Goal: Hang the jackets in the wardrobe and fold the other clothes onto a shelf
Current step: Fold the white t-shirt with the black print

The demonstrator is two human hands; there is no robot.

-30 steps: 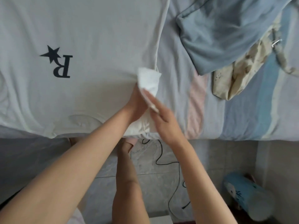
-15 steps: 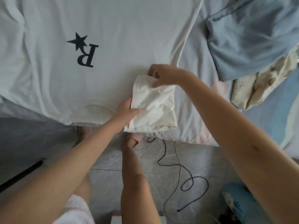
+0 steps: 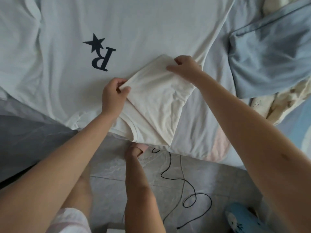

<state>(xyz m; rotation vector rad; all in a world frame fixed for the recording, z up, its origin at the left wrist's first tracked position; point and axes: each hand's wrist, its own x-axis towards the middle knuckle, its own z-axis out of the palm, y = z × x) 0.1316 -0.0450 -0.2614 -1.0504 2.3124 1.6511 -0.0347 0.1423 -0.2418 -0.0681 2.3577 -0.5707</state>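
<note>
A white T-shirt (image 3: 134,31) with a dark star and letter R lies spread flat on the bed, collar toward me at the bed's near edge. Its right sleeve (image 3: 158,91) is folded inward over the shirt body. My left hand (image 3: 112,96) pinches the sleeve's left edge between thumb and fingers. The sleeve's far corner is gripped by my right hand (image 3: 185,68), fingers curled over the fabric.
A blue garment (image 3: 269,58) lies crumpled at the right on the bed, with a cream patterned cloth (image 3: 277,101) below it. The bed sheet (image 3: 198,132) is striped. A black cable (image 3: 185,190) curls on the tiled floor. A blue cylindrical object (image 3: 242,219) sits at lower right.
The sleeve went from a small bunched piece held near the shirt's side to a wider flap laid inward. My hands moved apart along its edges. The view shifted right.
</note>
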